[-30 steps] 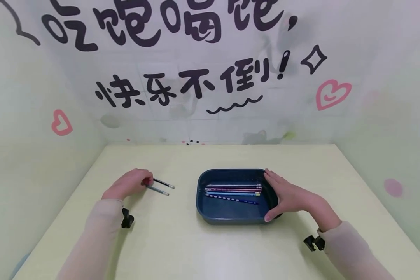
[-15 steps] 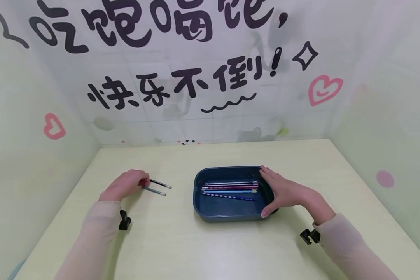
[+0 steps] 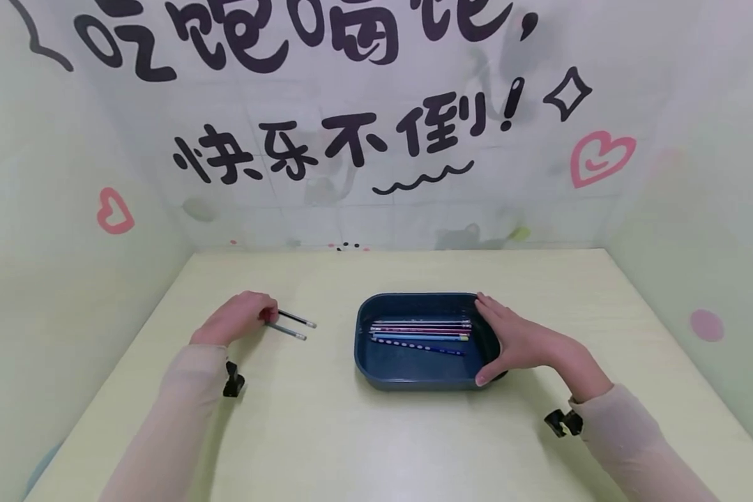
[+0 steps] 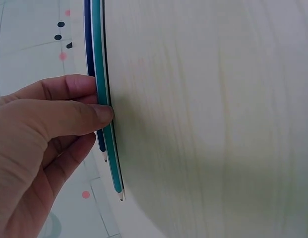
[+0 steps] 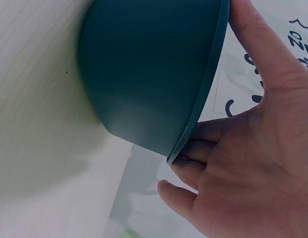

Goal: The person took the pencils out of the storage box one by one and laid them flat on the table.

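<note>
My left hand pinches two pencils between thumb and fingers, left of the box and low over the table. One is a teal pencil; the other is a dark blue pencil, and both end in white erasers in the head view. Their sharpened tips show below the fingers in the left wrist view. A dark blue-green box sits near the middle, with several pencils lying side by side inside. Among them a blue dotted pencil lies slightly askew. My right hand spans the box's right end, gripping its rim.
The pale wooden table meets white walls on three sides. Large black characters and pink hearts decorate them. A black clip-like piece sits by the left cuff, another black piece by the right.
The head view shifts slightly. Both hands, the held pencils and the box keep nearly the same places relative to one another.
</note>
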The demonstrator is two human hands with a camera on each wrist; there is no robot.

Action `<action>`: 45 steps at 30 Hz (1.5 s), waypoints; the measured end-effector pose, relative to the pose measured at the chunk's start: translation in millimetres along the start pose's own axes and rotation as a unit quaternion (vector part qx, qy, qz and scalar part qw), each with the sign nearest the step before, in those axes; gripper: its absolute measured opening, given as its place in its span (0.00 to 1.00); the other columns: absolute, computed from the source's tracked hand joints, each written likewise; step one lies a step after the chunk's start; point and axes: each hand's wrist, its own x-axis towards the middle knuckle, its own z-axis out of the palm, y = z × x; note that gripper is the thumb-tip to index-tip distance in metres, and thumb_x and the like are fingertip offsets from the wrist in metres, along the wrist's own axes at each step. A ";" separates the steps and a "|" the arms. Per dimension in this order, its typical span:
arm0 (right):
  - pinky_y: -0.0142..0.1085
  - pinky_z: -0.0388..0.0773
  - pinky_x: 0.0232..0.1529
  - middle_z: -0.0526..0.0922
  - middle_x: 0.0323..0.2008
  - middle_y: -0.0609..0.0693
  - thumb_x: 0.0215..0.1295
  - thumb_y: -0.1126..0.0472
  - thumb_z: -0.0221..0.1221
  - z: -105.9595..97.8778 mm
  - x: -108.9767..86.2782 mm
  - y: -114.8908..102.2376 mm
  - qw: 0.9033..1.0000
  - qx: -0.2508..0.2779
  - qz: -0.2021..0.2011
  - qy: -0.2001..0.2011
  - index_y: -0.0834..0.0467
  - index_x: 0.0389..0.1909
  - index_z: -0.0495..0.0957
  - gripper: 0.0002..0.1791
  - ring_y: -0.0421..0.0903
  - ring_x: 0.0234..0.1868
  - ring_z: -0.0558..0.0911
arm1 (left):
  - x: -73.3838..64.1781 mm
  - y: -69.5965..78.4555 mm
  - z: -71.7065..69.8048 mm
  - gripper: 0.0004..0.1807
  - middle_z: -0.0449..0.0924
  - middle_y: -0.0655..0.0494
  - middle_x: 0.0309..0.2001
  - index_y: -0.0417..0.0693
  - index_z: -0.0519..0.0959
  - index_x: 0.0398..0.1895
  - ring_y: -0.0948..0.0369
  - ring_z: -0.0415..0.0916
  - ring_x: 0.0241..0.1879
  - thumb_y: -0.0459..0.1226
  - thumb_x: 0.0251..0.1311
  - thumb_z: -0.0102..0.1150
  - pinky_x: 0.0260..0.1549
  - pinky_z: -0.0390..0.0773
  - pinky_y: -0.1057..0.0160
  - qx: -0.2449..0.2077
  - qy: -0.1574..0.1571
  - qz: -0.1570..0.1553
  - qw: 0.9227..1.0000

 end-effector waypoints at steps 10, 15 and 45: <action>0.66 0.50 0.72 0.37 0.79 0.67 0.44 0.40 0.76 -1.8 -2.1 -2.4 1.000 0.004 -0.001 0.001 0.70 0.77 0.39 0.73 0.69 0.78 0.42 | -2.9 3.5 -4.6 0.14 0.76 0.59 0.29 0.53 0.78 0.28 0.61 0.68 0.33 0.23 0.57 0.56 0.36 0.71 0.62 -0.006 -0.010 -0.011 1.000; 0.66 0.51 0.72 0.38 0.79 0.67 0.43 0.40 0.76 -1.2 -2.2 -2.1 1.000 0.003 0.002 0.002 0.70 0.77 0.40 0.73 0.69 0.78 0.42 | -5.8 5.6 -5.4 0.12 0.78 0.59 0.33 0.52 0.79 0.31 0.60 0.70 0.35 0.24 0.57 0.61 0.39 0.75 0.59 -0.008 -0.006 -0.024 1.000; 0.66 0.49 0.73 0.37 0.79 0.67 0.44 0.41 0.76 -1.2 -2.1 -1.1 1.000 0.009 -0.004 0.001 0.70 0.77 0.39 0.73 0.69 0.78 0.41 | 14.5 93.7 -29.7 0.12 0.81 0.54 0.41 0.49 0.80 0.39 0.56 0.77 0.44 0.42 0.55 0.70 0.49 0.79 0.53 -0.031 0.076 0.052 0.995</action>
